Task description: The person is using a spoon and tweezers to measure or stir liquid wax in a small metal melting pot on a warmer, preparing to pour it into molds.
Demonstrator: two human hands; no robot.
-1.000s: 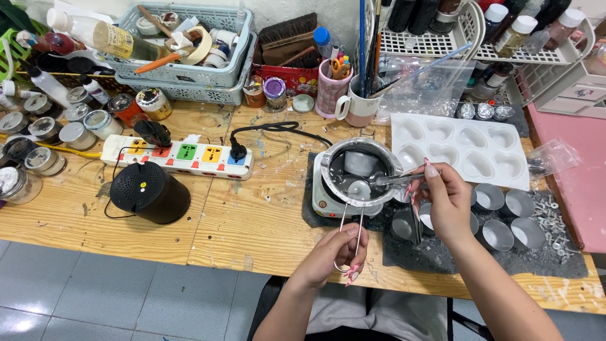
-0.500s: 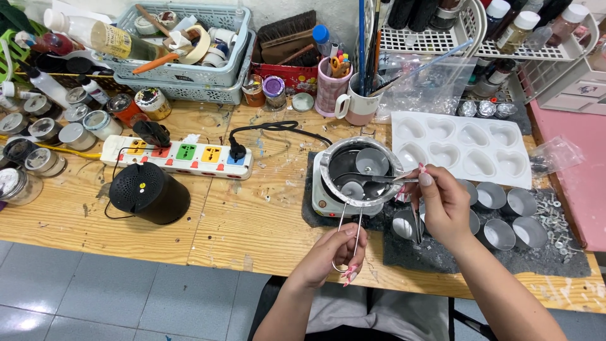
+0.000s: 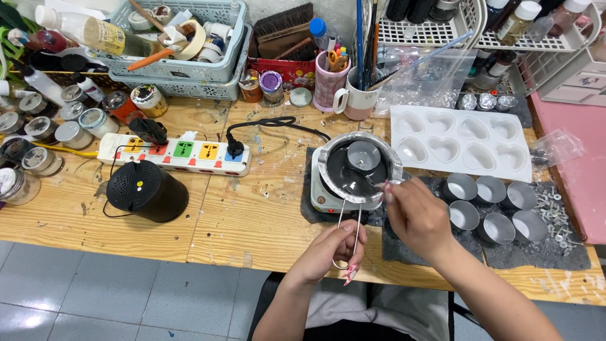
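Note:
A metal pot [image 3: 328, 165] with dark liquid and a round pale disc stands on a small electric hotplate [image 3: 323, 199]. My left hand [image 3: 331, 249] grips the pot's long wire handle [image 3: 348, 230] near the table's front edge. My right hand [image 3: 415, 213] is beside the pot's right rim, fingers closed on a thin metal tool [image 3: 382, 185] whose tip reaches into the dark liquid. Just right of my right hand, several small metal cups [image 3: 492, 208] sit on a dark mat.
A white heart-shaped mould tray [image 3: 461, 142] lies behind the cups. A power strip [image 3: 177, 153] and a round black speaker [image 3: 145, 189] are at left, jars at far left. Baskets, mugs with brushes and a wire rack line the back. Loose screws lie at right.
The view has moved closer and shifted. My right hand has moved slightly left and lower, bringing the tool's tip into the pot. My left hand keeps its hold on the wire handle.

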